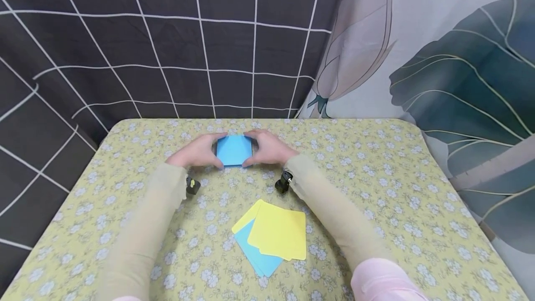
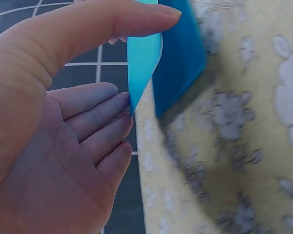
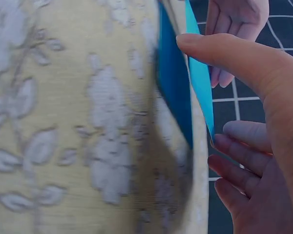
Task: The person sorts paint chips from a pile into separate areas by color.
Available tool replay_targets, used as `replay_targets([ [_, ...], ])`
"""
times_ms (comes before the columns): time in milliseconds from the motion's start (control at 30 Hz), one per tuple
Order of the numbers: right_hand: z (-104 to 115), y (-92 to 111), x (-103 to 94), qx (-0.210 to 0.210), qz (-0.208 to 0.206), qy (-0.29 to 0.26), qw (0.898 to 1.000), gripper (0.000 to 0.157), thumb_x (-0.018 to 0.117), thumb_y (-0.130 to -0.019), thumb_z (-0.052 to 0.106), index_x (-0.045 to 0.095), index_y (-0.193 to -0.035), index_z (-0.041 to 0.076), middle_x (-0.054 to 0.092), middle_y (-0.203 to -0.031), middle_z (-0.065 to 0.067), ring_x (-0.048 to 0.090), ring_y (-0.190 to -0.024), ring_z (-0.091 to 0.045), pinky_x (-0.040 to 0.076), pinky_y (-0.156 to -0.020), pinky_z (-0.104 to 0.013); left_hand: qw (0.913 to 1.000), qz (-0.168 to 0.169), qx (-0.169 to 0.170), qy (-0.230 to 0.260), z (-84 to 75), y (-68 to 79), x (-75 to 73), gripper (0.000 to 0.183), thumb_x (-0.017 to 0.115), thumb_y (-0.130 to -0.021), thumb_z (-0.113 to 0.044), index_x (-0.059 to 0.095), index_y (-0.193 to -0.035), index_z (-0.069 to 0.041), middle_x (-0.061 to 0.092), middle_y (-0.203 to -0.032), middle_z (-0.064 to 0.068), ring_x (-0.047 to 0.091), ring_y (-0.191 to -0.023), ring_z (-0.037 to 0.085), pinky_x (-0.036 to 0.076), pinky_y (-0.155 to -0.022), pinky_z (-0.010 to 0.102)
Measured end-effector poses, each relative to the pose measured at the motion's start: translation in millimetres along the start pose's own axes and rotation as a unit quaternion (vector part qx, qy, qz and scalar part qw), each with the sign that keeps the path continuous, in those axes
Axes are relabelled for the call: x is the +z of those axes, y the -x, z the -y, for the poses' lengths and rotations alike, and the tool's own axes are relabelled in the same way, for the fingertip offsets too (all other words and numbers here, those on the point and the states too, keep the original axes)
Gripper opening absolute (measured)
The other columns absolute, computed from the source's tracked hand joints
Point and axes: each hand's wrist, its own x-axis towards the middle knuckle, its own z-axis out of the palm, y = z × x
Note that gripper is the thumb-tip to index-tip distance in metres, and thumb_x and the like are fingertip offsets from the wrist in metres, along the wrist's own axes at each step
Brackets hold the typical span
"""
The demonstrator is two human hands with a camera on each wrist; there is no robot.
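Both hands hold a blue square sheet (image 1: 234, 150) by its side edges near the far side of the table. My left hand (image 1: 203, 151) grips its left edge, with thumb at the near corner and fingertips at the far one. My right hand (image 1: 269, 148) grips the right edge in the same way. In the left wrist view the light blue sheet (image 2: 141, 61) spans between thumb and fingertips. Close by it is a darker blue surface (image 2: 178, 58) near the cloth, also seen in the right wrist view; whether it lies flat on the cloth I cannot tell.
Several yellow sheets (image 1: 280, 229) lie fanned over blue sheets (image 1: 261, 254) on the near middle of the table. A floral yellow cloth (image 1: 347, 171) covers the table. Behind it hangs a dark gridded curtain (image 1: 167, 45), with a leaf-patterned curtain (image 1: 472, 82) at the right.
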Motion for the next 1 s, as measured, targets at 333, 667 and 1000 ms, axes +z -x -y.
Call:
replay_targets([
  [333, -3.9, 1.8, 8.5, 0.014, 0.005, 0.007, 1.000, 0.098, 0.090, -0.073, 0.046, 0.047, -0.152, 0.005, 0.048, -0.152, -0.012, 0.044, -0.139, -0.027, 0.036, -0.114, -0.035, 1.0000, -0.001, -0.008, 0.002, 4.7, -1.1, 9.2, 0.104, 0.088, -0.066, -0.010, 0.036, -0.155, 0.005, 0.046, -0.149, 0.027, 0.050, -0.129, 0.040, 0.040, -0.111, 0.050],
  [667, -5.9, 0.4, 9.8, 0.014, 0.008, 0.014, 1.000, 0.098, 0.089, -0.074, 0.047, 0.046, -0.153, 0.007, 0.049, -0.152, -0.011, 0.044, -0.139, -0.025, 0.037, -0.114, -0.034, 0.9997, 0.008, -0.023, -0.001, 5.5, -1.8, 9.8, 0.103, 0.087, -0.070, -0.013, 0.033, -0.156, 0.003, 0.042, -0.152, 0.027, 0.048, -0.132, 0.040, 0.040, -0.111, 0.050],
  [1000, -4.2, 1.9, 10.7, 0.012, 0.002, 0.018, 1.000, 0.099, 0.088, -0.074, 0.049, 0.045, -0.154, 0.008, 0.044, -0.155, -0.011, 0.042, -0.140, -0.027, 0.036, -0.115, -0.037, 0.9996, 0.006, -0.026, 0.012, 6.7, -1.8, 10.7, 0.106, 0.087, -0.067, -0.011, 0.033, -0.157, 0.002, 0.041, -0.154, 0.025, 0.047, -0.133, 0.040, 0.038, -0.113, 0.051],
])
